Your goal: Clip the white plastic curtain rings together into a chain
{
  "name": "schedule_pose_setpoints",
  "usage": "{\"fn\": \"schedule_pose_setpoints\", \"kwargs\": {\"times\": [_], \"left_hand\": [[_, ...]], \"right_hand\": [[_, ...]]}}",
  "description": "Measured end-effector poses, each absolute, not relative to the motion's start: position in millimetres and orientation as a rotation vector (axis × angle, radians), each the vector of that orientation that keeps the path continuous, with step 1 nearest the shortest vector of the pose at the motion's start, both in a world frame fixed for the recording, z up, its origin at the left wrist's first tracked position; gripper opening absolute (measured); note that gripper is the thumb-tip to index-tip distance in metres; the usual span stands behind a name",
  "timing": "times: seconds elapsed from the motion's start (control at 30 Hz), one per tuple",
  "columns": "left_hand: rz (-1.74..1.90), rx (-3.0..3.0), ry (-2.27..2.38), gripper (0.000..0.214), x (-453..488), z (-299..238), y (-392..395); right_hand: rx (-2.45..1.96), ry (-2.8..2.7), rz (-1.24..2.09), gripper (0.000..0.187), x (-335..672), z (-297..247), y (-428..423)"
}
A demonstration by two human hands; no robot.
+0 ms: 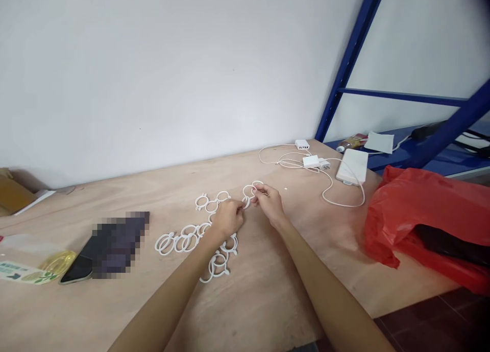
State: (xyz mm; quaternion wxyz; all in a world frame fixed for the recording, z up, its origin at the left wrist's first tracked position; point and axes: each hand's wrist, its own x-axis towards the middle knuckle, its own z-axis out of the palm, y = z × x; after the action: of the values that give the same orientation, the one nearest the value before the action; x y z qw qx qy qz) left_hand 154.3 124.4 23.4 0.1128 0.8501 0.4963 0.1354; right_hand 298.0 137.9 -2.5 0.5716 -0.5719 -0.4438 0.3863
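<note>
Several white plastic curtain rings (166, 244) with small tabs lie in a loose cluster on the wooden table, some overlapping. My left hand (228, 216) is over the cluster's upper right part, its fingers closed at the lower edge of a ring and covering other rings. Just to the right, my right hand (270, 204) pinches a white curtain ring (248, 190) between thumb and fingers. Another ring edge shows above that one, close to the right fingertips. Whether these rings are linked cannot be made out.
A phone (78, 267), partly pixelated, and a clear plastic packet (34, 273) lie left. A cardboard box (13, 193) sits far left. White chargers (311, 161) with cables, a white power bank (352, 166) and a red plastic bag (421, 204) are right. A blue shelf frame (346, 61) stands behind.
</note>
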Motion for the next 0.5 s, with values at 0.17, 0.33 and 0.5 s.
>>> {"fn": "schedule_pose_setpoints", "kwargs": {"times": [0.17,0.33,0.5], "left_hand": [[0.331,2.551,1.484,0.029,162,25,130],[0.327,2.607,1.452,0.032,169,22,134],[0.478,2.555,1.496,0.029,173,14,143]], "right_hand": [[-1.247,-0.951,0.896,0.024,298,4,137],[-1.186,-0.879,0.895,0.023,300,17,131],[-1.132,-0.777,1.031,0.017,297,21,128]]}}
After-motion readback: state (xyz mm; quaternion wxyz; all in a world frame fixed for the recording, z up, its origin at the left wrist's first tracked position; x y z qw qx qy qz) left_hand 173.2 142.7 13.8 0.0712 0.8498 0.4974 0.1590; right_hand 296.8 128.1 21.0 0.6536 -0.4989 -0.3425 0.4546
